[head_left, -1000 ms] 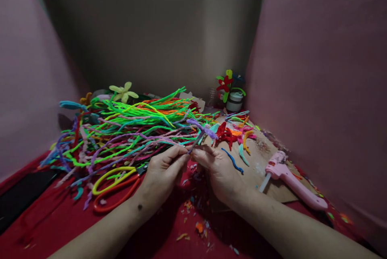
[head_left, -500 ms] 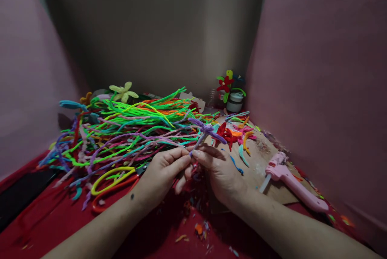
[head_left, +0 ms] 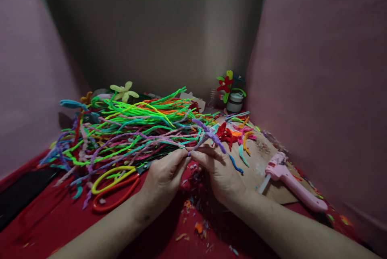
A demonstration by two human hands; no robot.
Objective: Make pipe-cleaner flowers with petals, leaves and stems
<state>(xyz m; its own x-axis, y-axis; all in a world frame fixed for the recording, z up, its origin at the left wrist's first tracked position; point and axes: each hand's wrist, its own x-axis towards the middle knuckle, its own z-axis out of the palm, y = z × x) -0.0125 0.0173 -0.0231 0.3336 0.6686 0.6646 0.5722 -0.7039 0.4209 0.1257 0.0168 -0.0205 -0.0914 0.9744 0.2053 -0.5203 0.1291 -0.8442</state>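
Note:
A purple pipe-cleaner flower (head_left: 209,133) with long fuzzy petals leans up and to the right above my hands. Its pale stem runs down between my fingertips. My left hand (head_left: 165,172) pinches the lower end of the stem from the left. Close beside it, my right hand (head_left: 219,172) grips the same stem between thumb and fingers. The very end of the stem is partly hidden by the fingers. Scissors (head_left: 116,186) with one yellow and one orange-red handle lie left of my left hand, their blades partly covered by it.
A large heap of coloured pipe cleaners (head_left: 136,118) spreads across the left and back. On the right, a pink glue gun (head_left: 294,182) lies on a board (head_left: 258,170) with loose petals. Finished flowers (head_left: 225,84) stand at the back. A black flat object (head_left: 26,194) lies far left.
The purple flower has tipped and turned, so its petals now show more from the side. My left hand has rotated, its fingers folding in closer to my right hand.

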